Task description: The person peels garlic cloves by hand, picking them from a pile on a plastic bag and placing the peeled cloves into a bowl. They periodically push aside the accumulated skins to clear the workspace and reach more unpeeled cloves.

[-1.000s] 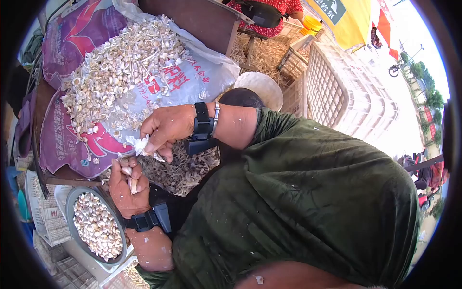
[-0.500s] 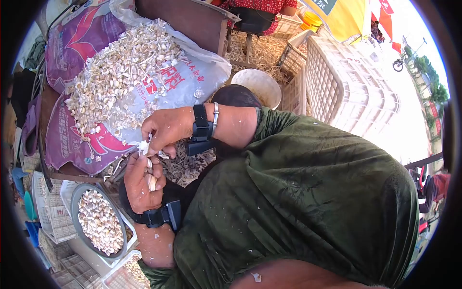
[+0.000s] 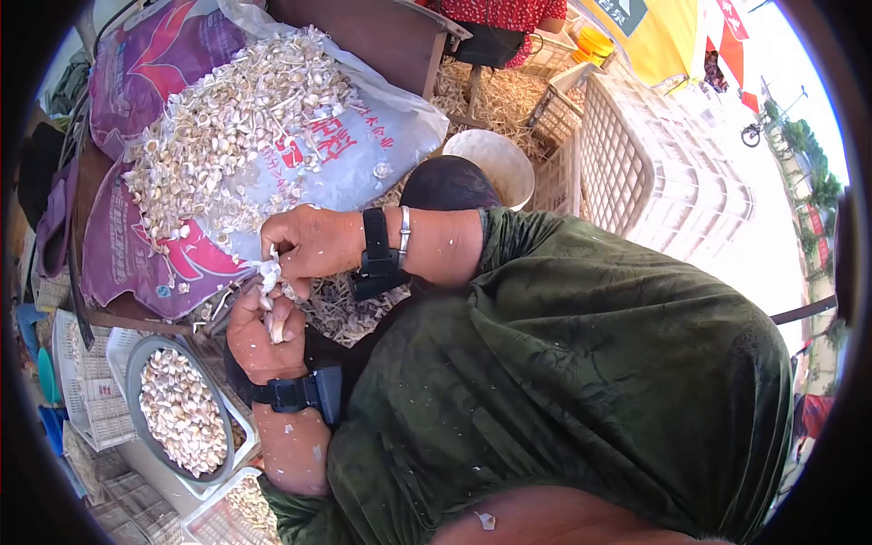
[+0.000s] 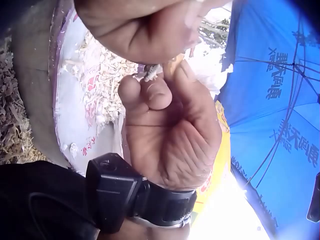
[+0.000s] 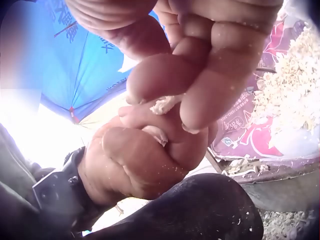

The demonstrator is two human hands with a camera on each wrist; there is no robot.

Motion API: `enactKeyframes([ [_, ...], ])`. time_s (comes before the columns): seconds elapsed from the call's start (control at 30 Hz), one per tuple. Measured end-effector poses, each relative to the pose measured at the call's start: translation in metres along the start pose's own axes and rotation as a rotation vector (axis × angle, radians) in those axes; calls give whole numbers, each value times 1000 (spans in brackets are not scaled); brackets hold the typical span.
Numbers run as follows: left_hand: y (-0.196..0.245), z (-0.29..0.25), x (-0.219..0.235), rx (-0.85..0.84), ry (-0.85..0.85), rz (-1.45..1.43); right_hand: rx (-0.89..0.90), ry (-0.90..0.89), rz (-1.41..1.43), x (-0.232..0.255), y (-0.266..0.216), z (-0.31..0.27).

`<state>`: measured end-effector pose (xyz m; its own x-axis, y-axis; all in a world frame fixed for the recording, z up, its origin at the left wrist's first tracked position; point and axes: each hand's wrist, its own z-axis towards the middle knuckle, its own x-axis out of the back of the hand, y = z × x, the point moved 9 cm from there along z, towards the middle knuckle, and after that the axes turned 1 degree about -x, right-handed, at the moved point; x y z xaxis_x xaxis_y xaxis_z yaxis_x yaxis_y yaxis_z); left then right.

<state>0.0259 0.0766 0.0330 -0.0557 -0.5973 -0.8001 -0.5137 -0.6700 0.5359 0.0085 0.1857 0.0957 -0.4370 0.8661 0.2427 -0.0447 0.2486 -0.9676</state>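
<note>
My right hand, with a silver bracelet and a black wrist strap, pinches a white papery piece of garlic with its thumb and fingers. Just below it in the head view, my left hand turns palm up and curls round garlic cloves. The fingertips of both hands meet at the white piece. In the right wrist view, a pale clove lies in the fold of the left hand, while a flaky bit shows by the right fingertips. Fingers partly hide the cloves.
Beyond the hands, a heap of garlic lies on purple and white sacks. Toward the lower left stands a grey basin of cloves beside white crates. Another person in red sits behind a white bowl and stacked crates.
My left hand has moved up and right to meet my right hand. The hands were apart a second ago, with cloves showing in the left palm; now their fingertips are together.
</note>
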Motion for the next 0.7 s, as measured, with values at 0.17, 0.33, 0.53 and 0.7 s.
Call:
enactKeyframes([
  [0.17, 34, -8, 2, -154, -15, -7, -22, -147, 831, -15, 21, 15],
  [0.33, 40, -20, 18, -128, 157, 123, -44, -203, 868, -23, 19, 24],
  [0.53, 6, -15, 25, 94, 121, 147, 217, -43, -264, -29, 2, 34],
  [0.7, 5, -8, 39, 76, 44, -137, 630, 89, -781, -46, -30, 17],
])
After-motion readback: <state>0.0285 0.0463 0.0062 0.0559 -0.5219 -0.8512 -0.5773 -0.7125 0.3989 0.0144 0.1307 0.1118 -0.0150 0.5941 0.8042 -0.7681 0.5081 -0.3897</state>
